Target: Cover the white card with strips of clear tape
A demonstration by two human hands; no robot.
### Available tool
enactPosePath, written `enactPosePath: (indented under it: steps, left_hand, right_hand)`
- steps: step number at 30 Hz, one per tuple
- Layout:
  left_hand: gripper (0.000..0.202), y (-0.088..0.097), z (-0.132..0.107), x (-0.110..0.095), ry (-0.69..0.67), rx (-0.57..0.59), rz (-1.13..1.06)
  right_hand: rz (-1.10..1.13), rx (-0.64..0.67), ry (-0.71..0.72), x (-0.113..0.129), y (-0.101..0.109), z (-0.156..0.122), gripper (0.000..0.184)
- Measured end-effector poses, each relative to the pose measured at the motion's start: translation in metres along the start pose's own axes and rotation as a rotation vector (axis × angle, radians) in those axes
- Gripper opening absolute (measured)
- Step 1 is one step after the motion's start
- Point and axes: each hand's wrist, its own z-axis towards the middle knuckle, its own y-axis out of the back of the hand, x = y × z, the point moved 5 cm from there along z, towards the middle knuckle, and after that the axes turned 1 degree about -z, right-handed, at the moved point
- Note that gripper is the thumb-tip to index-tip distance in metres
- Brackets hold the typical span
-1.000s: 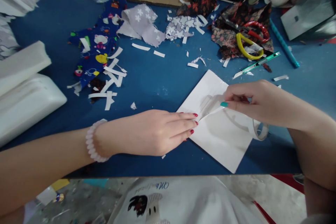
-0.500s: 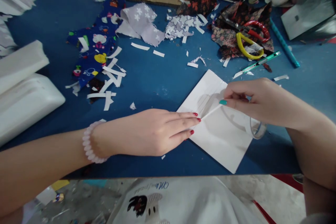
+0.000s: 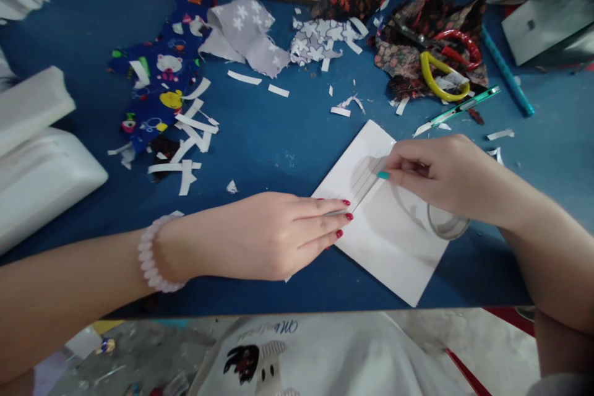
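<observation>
A white paper sheet (image 3: 394, 241) lies tilted on the blue table (image 3: 278, 142) near its front edge. My left hand (image 3: 278, 232) rests flat, its fingertips pressing the sheet's left edge and the end of a strip of clear tape (image 3: 364, 189). My right hand (image 3: 440, 173) pinches the other end of that strip low over the sheet. A clear tape roll (image 3: 448, 223) hangs from under that hand, just past the sheet's right edge.
Fabric scraps (image 3: 162, 80) and white paper strips (image 3: 185, 142) litter the table's back half. Yellow and red scissors (image 3: 440, 68), a green cutter (image 3: 459, 108) and a blue pen (image 3: 508, 74) lie at the back right. A white machine (image 3: 41, 173) stands on the left.
My right hand has lowered and moved slightly left, bringing the tape strip down close to the sheet. The roll has followed it. My left hand has stayed in place.
</observation>
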Motion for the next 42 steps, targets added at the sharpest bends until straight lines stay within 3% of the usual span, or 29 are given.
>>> enactPosePath:
  steps: [19, 30, 42]
  left_hand:
    - [0.030, 0.0011, 0.0011, -0.0012, -0.020, 0.009, 0.000]
    - [0.029, 0.0004, 0.0013, -0.0018, -0.038, 0.016, 0.044]
    - [0.028, -0.0001, 0.0002, -0.0023, -0.037, 0.009, 0.034]
  right_hand:
    - [-0.008, 0.004, -0.003, 0.0029, -0.0026, 0.0015, 0.012]
    - [0.050, -0.013, 0.035, 0.0021, -0.0001, 0.0014, 0.021]
    - [0.026, -0.021, 0.023, 0.0031, -0.0016, 0.0037, 0.016]
